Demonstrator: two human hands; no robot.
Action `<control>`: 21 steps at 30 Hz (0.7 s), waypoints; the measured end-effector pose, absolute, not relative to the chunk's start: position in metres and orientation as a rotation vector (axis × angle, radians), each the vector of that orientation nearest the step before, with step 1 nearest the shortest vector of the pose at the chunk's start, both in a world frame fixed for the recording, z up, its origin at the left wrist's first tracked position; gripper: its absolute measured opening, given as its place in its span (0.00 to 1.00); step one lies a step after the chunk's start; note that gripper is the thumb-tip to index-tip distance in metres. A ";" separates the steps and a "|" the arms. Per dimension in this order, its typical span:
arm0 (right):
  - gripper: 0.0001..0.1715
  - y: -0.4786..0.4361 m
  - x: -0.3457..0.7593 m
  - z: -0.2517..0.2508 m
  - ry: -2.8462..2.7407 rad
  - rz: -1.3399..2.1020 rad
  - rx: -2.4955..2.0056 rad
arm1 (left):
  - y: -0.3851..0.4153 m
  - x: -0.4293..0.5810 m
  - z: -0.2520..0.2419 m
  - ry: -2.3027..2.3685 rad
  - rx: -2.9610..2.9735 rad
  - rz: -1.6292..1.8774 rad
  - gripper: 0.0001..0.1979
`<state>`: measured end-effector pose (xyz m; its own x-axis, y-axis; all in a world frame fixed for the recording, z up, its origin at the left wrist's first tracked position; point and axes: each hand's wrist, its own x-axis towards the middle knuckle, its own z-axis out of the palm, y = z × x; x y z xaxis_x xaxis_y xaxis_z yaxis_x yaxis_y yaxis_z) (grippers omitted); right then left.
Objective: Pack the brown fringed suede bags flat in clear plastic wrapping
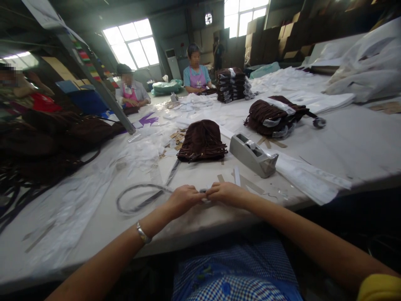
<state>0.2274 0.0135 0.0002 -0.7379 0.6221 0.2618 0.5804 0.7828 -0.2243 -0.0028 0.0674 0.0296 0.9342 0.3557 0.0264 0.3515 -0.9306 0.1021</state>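
Near the table's front edge my left hand (pixel 185 196) and my right hand (pixel 226 194) meet, fingers pinched around a small dark and whitish end. It appears to belong to a grey, film-wrapped bag strap (pixel 139 187), which loops on the table left of my hands and runs back to a dark brown fringed bag (pixel 203 142). The fingertips partly cover the pinched end. Just beyond my right hand stands a grey tape dispenser (pixel 253 155), apart from it.
Another wrapped brown bag (pixel 275 115) lies at the right, with a stack of bags (pixel 231 85) behind. Brown bags (pixel 46 146) heap at the left beside a slanted metal post (pixel 103 83). White sheets (pixel 313 173) lie at the right edge. Co-workers (pixel 197 75) sit across the table.
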 end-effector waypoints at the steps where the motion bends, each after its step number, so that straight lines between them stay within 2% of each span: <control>1: 0.12 0.009 0.225 0.001 -2.633 0.151 -0.993 | 0.061 0.001 0.027 0.702 2.937 0.105 0.08; 5: 0.07 -0.006 0.215 0.000 -2.579 0.143 -1.178 | 0.038 0.012 0.022 1.071 2.631 0.191 0.11; 11: 0.13 0.008 0.231 -0.004 -2.642 0.268 -0.923 | 0.056 -0.004 0.036 0.504 2.875 0.162 0.06; 13: 0.13 0.013 0.234 -0.001 -2.663 0.286 -0.877 | 0.062 -0.009 0.038 0.466 2.935 0.132 0.07; 17: 0.09 0.004 0.223 0.008 -2.683 0.174 -1.031 | 0.049 -0.005 0.029 0.788 2.822 0.223 0.05; 21: 0.08 -0.012 0.210 0.011 -2.633 0.148 -1.279 | 0.031 0.002 0.018 1.014 2.577 0.322 0.08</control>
<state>0.2101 -0.0118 0.0111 -0.6016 0.7857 0.1440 0.7646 0.6186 -0.1811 0.0025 0.0313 0.0179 0.7177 0.6916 0.0812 0.6115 -0.6817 0.4016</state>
